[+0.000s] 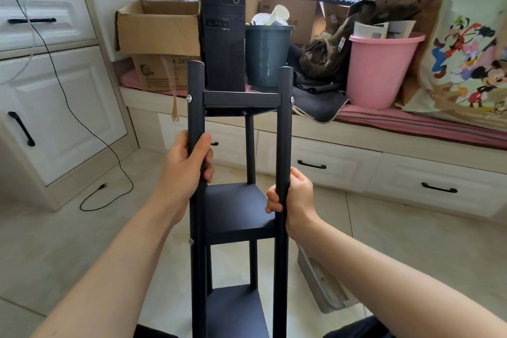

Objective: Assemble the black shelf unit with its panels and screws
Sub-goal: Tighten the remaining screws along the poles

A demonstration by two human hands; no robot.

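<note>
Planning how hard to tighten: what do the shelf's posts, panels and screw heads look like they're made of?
Posts: round black tubes with an even matte coat, probably painted metal. Panels: flat, thin-edged, the same matte black with a soft sheen; coated sheet metal or board, can't tell which. Screw heads: small shiny silver domes, likely bare steel.

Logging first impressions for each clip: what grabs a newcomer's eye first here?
The black shelf stands dead centre, with the left hand and right hand each gripping a front post. Behind it, on the bench at right, a pink bucket and a cartoon bag stand out.
</note>
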